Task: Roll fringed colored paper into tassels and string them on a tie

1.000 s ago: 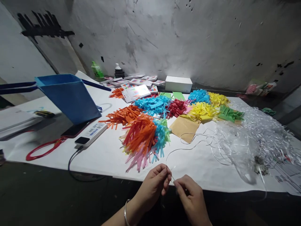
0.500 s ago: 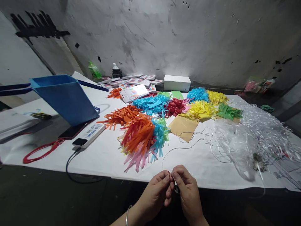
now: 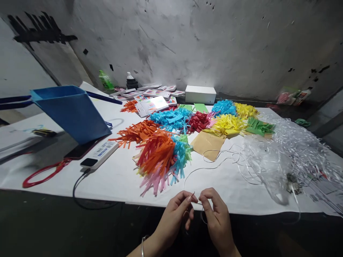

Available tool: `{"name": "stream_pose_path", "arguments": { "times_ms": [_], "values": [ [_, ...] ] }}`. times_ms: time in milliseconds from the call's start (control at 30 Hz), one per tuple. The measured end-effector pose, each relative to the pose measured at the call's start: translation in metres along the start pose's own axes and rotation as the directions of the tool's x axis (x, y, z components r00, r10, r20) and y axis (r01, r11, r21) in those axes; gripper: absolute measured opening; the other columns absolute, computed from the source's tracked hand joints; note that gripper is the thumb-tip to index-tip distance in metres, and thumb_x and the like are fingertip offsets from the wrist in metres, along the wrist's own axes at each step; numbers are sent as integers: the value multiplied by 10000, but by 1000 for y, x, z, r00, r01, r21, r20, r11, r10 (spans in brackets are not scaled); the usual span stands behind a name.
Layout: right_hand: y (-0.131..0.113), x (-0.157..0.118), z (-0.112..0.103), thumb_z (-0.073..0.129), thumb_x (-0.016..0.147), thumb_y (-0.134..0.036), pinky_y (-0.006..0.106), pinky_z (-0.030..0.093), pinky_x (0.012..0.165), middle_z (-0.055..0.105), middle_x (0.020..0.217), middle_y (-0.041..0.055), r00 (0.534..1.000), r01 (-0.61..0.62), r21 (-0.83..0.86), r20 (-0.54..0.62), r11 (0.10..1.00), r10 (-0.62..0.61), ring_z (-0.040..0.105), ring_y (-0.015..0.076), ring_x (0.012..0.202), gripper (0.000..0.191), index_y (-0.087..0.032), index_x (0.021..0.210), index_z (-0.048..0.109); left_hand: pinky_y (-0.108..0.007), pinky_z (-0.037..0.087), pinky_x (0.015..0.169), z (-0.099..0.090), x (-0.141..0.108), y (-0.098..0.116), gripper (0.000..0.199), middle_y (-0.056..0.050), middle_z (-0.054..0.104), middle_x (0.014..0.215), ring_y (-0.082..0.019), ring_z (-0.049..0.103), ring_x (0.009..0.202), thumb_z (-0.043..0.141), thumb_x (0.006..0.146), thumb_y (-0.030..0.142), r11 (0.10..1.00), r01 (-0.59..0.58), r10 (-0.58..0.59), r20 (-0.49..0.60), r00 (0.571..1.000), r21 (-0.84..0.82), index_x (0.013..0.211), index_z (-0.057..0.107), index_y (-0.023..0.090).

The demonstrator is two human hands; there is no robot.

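Note:
At the table's front edge, my left hand (image 3: 175, 216) pinches thumb to index finger, and a tiny reddish-brown end sticks up from the pinch. Close beside it, my right hand (image 3: 217, 217) pinches a thin whitish string, which bridges the small gap between both sets of fingertips and hangs in a loop below. A length of string (image 3: 192, 172) curves from my hands across the white table covering to a tangle at the right. Just beyond my hands lies a bunch of orange, red and pink paper tassels (image 3: 158, 151), with a light blue tassel (image 3: 182, 155) against it.
Yellow tassels (image 3: 229, 125), a green tassel (image 3: 259, 125) and a brown paper envelope (image 3: 208, 144) lie further back. Clear plastic and silvery strands (image 3: 297, 142) cover the right side. At left stand a blue folded holder (image 3: 72, 112), a white power bank (image 3: 100, 155) with cable, and a red cord (image 3: 43, 176).
My fingertips have drawn slightly apart, the right hand moving a little to the right. More string now shows between them, and the loop below hangs wider.

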State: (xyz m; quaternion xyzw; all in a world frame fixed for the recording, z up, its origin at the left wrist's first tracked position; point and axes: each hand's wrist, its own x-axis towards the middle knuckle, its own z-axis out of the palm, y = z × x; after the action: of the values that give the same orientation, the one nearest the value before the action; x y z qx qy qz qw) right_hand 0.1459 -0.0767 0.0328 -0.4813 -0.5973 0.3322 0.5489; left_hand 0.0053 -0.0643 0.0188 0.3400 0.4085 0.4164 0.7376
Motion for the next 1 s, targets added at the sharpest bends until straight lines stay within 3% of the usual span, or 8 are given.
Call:
{"name": "stream_pose_path", "arguments": {
  "times_ms": [100,267,467,567,700,833,933,1000],
  "values": [
    [-2,1,-7,488,985,-272,259,465,680,609,745,1,992,116,-167,64,979,-107,577,161,746,216,-226,802,593,-139,218,355,-3,-4,8,397,69,522,544,-31,327,372,711,794,549,999,6,-5,-23,1000,41,822,606,168],
    [-1,0,-7,523,976,-217,230,490,666,662,789,-4,989,148,-137,31,979,-145,632,145,747,157,-234,881,647,-160,141,353,-2,-8,15,417,78,487,486,-28,249,350,694,798,568,990,28,-33,28,999,139,851,639,158],
    [-4,6,-9,540,967,-220,216,491,644,660,759,-7,986,144,-129,102,981,-131,641,134,705,155,-226,873,663,-162,201,370,-6,-11,22,427,30,578,552,-46,335,392,683,812,563,959,-29,13,59,998,282,900,685,145],
    [-4,6,-8,530,971,-254,220,484,630,646,741,-3,994,104,-129,37,986,-100,625,137,689,187,-217,833,651,-163,266,374,-7,-14,21,452,-6,657,678,-49,397,411,697,796,571,960,-53,48,24,999,275,964,686,152],
    [3,5,-6,554,966,-295,223,477,595,610,686,-16,1000,-9,-53,-19,999,8,593,132,625,212,-216,794,649,-166,312,386,-7,-12,14,434,-21,664,673,-54,433,416,684,808,572,964,-63,67,-8,998,257,824,668,139],
    [7,5,-8,619,926,-260,257,502,675,603,821,18,987,60,-45,-147,997,-66,609,165,780,120,-227,833,686,-156,231,369,-4,-4,10,436,53,527,468,-37,340,348,635,847,576,979,-58,83,-119,989,196,784,638,144],
    [0,6,-6,627,903,-221,371,492,890,607,1072,62,980,197,-161,18,967,-196,598,229,1035,123,-270,877,736,-153,209,379,6,0,5,391,56,565,515,-38,342,365,654,837,557,998,-55,58,-124,991,33,829,587,171],
    [-6,8,-3,626,890,-198,527,299,1106,582,1262,57,955,287,-259,158,922,-252,512,284,1234,161,-301,886,750,-158,232,387,15,0,-1,396,66,554,532,-47,371,386,703,796,540,997,-44,39,-78,996,-61,773,521,189]
  ]
}}
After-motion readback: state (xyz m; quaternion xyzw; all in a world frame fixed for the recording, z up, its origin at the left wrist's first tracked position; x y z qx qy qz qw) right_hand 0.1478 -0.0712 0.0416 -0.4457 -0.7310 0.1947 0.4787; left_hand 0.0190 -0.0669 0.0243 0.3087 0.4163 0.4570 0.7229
